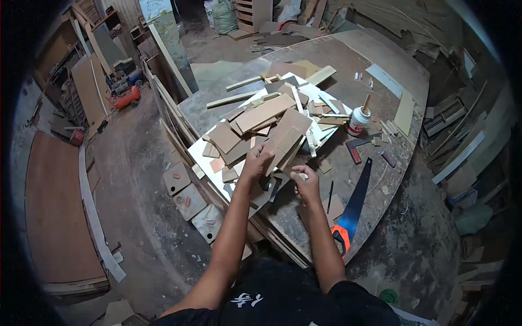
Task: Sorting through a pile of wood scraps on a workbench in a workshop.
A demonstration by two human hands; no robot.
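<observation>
My left hand (258,164) grips the lower left edge of a flat brown wooden board (291,131), held tilted above a heap of offcuts. Close to that board's lower end is my right hand (306,185), its fingers curled in a pinch; whether a small piece sits between them I cannot make out. Beneath the hands, loose wood offcuts (224,137) and strips lie piled on a white panel (199,148). A dark pencil (330,196) rests to the right of my right wrist, beside a handsaw (356,202) with an orange handle.
A white glue jar (358,121) with a stick in it stands right of the heap. Near it lie a try square (354,152) and small wood scraps. The worktable (399,163) has a curved right edge. Boards lean at its left; a red compressor (125,98) stands farther left.
</observation>
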